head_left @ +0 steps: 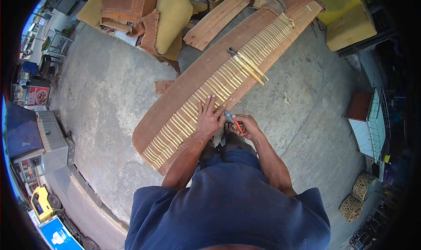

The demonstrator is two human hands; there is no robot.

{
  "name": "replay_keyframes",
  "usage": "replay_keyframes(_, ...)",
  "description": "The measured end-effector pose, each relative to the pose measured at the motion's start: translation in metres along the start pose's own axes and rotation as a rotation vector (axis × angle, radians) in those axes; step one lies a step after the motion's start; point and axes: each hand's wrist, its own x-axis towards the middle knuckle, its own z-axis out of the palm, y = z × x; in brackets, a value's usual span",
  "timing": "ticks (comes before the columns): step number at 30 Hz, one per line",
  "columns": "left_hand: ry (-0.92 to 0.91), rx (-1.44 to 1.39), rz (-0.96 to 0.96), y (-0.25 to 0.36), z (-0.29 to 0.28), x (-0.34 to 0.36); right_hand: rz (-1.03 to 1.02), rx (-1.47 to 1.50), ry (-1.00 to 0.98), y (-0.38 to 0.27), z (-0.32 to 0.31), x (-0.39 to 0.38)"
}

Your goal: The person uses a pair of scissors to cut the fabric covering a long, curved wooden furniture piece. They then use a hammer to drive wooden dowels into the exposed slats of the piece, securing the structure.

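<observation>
A long brown upholstered panel [175,96] lies slantwise before me, with a row of pale yellow strips [218,84] running across it. My left hand [209,119] rests on the panel's near edge with its fingers spread over the strips. In my right hand [248,126] is a pair of scissors [229,116] with orange handles, the fingers wrapped round them. The scissors' blades point at the panel's edge, close by my left fingertips; whether they touch it I cannot tell. Farther up the panel lies a dark-headed tool [232,51] beside pale yellow rods [251,67].
Yellow foam and brown upholstered pieces [174,17] are piled at the far left, beside a wooden plank [217,19]. A yellow foam block [351,28] stands far right. A wire rack [380,123] and woven baskets [351,207] stand at the right on the concrete floor [109,92].
</observation>
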Motion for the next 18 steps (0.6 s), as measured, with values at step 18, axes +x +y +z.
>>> replay_keyframes(18,-0.009,0.004,-0.073,-0.001,-0.005,0.017,-0.181,0.666,0.426,-0.001,0.006,0.006)
